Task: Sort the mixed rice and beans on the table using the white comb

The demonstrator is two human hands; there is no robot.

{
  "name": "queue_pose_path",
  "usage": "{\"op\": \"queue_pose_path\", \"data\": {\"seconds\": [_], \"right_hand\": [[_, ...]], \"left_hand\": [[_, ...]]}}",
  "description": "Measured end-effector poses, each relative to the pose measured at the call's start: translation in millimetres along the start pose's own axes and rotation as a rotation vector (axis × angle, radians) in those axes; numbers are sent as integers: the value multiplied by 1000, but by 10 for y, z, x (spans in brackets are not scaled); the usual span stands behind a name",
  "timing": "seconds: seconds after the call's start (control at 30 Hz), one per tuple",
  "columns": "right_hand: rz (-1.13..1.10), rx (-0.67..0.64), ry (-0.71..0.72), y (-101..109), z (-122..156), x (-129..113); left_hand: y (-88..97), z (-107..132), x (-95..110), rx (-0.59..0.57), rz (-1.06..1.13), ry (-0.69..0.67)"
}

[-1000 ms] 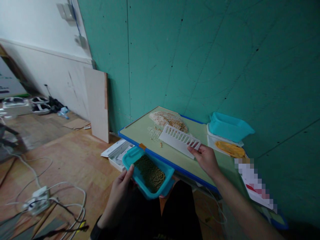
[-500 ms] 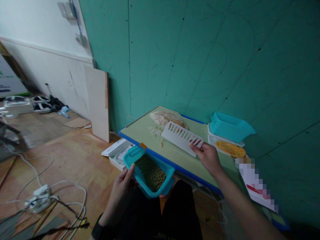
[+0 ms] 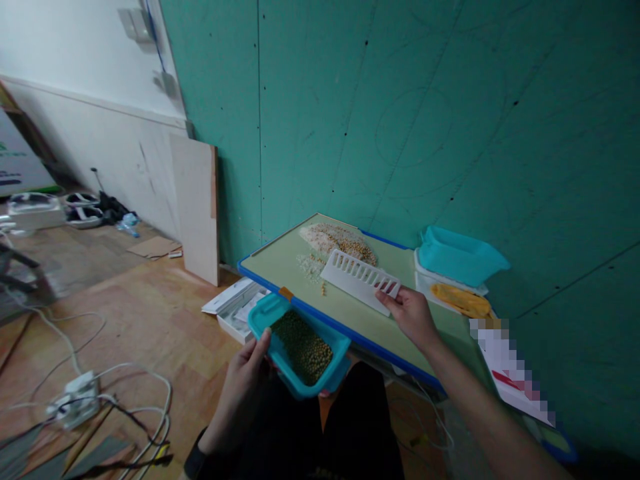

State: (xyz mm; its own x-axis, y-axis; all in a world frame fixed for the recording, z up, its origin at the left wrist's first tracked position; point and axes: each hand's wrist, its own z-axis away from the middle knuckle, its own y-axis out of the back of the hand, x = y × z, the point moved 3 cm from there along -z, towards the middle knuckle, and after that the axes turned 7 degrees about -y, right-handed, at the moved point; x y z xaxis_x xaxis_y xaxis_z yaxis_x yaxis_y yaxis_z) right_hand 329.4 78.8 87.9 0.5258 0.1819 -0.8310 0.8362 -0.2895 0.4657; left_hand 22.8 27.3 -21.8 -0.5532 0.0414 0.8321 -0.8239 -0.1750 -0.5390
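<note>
My left hand (image 3: 253,357) grips the near left rim of a blue plastic container (image 3: 340,343), held at the table's front edge. Inside lie green beans (image 3: 290,333) and yellow soybeans (image 3: 317,360). My right hand (image 3: 413,313) pinches the right end of a flat white slotted plastic piece (image 3: 355,283) just above or on the table (image 3: 280,267); whether it touches the top I cannot tell. Beyond that piece spreads a pile of mixed pale grains and soybeans (image 3: 340,240). A few loose soybeans (image 3: 323,289) and scattered white grains (image 3: 309,267) lie left of it.
At the table's right stand a turquoise tray (image 3: 460,257), a yellow cloth-like item (image 3: 463,301) and a white box (image 3: 515,373), partly blurred out. A green wall (image 3: 310,120) rises behind. Cables and a power strip (image 3: 77,400) lie on the floor at left.
My right hand has moved slightly left and down with the slotted piece. My left hand and the container have stayed nearly still.
</note>
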Motion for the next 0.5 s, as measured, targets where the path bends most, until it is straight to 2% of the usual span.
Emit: {"op": "queue_pose_path", "data": {"seconds": [0.23, 0.5], "right_hand": [[19, -52, -15, -16, 114, -94], [-19, -95, -7, -150, 438, -296]], "left_hand": [[47, -18, -13, 3, -7, 3], [-27, 94, 181, -1, -18, 18]]}}
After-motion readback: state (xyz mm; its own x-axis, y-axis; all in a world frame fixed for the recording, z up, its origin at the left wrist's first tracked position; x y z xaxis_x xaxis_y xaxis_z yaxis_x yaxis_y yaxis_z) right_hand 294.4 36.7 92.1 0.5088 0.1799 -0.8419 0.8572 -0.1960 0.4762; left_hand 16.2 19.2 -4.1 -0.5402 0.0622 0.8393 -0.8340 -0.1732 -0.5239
